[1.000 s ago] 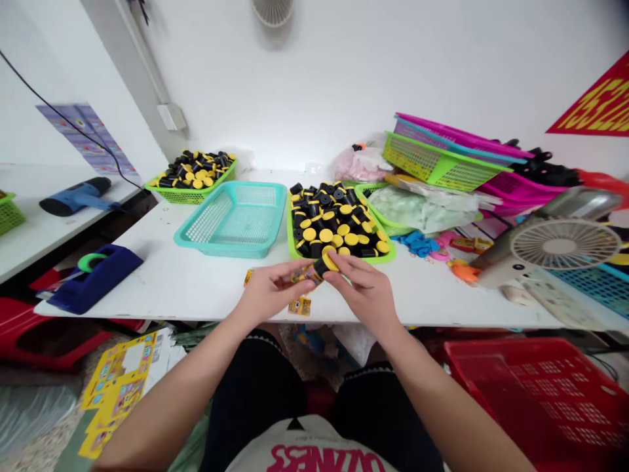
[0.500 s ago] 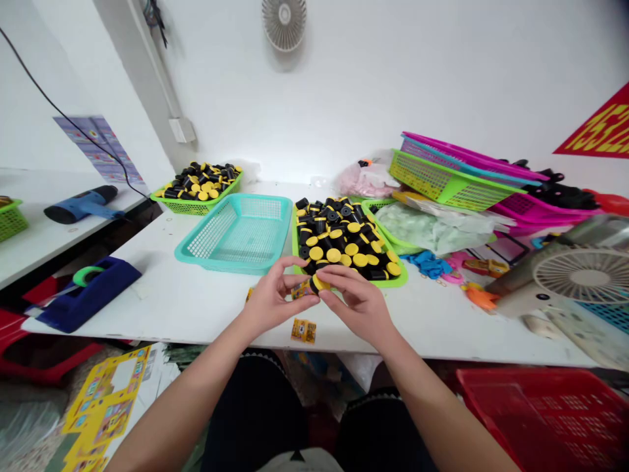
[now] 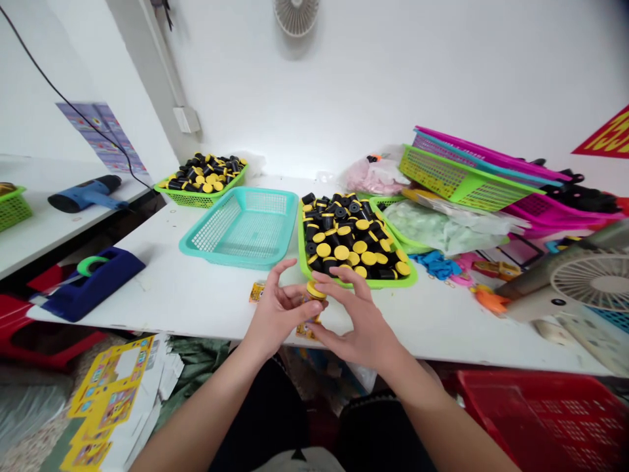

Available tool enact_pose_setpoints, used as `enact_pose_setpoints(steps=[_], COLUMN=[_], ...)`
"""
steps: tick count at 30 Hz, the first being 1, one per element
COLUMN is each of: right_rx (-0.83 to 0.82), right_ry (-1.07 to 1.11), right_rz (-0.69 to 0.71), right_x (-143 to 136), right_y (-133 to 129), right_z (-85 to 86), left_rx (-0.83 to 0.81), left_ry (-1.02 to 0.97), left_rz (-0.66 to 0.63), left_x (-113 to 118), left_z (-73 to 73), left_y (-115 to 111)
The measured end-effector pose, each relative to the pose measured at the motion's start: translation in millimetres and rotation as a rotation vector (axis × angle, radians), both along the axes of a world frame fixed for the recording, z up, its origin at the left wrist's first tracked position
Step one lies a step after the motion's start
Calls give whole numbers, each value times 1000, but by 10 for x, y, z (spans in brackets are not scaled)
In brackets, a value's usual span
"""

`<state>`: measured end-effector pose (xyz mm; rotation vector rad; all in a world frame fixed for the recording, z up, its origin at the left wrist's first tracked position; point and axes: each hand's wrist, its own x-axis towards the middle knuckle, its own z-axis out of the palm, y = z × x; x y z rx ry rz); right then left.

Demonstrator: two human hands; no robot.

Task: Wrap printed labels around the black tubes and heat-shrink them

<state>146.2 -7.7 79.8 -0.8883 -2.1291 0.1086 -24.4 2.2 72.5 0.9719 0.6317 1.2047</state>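
Between my hands, over the table's front edge, a small canister with a yellow cap [image 3: 316, 290] stands nearly upright, a yellow printed sleeve around its body. My left hand [image 3: 278, 313] is closed on its left side, thumb across the front and index finger raised. My right hand [image 3: 358, 321] grips from the right, fingertips at the cap and thumb low near the bottom. One flat yellow printed sleeve [image 3: 256, 292] lies left of my left hand. Another printed sleeve [image 3: 303, 332] shows partly below the canister. Just beyond is a green basket [image 3: 411, 278] of black, yellow-capped canisters.
A turquoise basket [image 3: 196, 250] stands left of the filled one. Farther back is another green basket [image 3: 189, 198] of canisters. At left are a blue tape dispenser [image 3: 93, 288] and a blue heat gun [image 3: 88, 194]. Stacked baskets [image 3: 457, 177] and a fan [image 3: 590, 278] stand at right.
The canister has turned from lying sideways to nearly upright, yellow cap on top. My right thumb has moved down toward its bottom. The view has shifted slightly.
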Motion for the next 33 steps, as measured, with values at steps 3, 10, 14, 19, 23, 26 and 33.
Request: enact_pose_setpoints(steps=[3,10,14,19,23,26,33], right_rx=[160,400,427,410,357,286,266], right_ry=[-68,-94,-65,-54,-39,-32,9], right_rz=[-158,-251,-224,-146,-125,-162,-283], right_x=[-92,-201,-182,-102,-78,-50,224], right_y=[-77,-174,-208,-181,-149,-166,-143], right_z=[-27,-71,-110,-95,-122,-215,-307], left_rx=[-11,66,205,194,306,387,274], left_ry=[106,312,375,392,580,813,1397], left_rz=[-63,-122,-20,-137,-180,22,256], left_x=[-4,44,87,58,-77,-283,-757], left_z=[101,141,120,163,225,314,585], left_y=[-35,-125,-164,-198,-217,-86,1075])
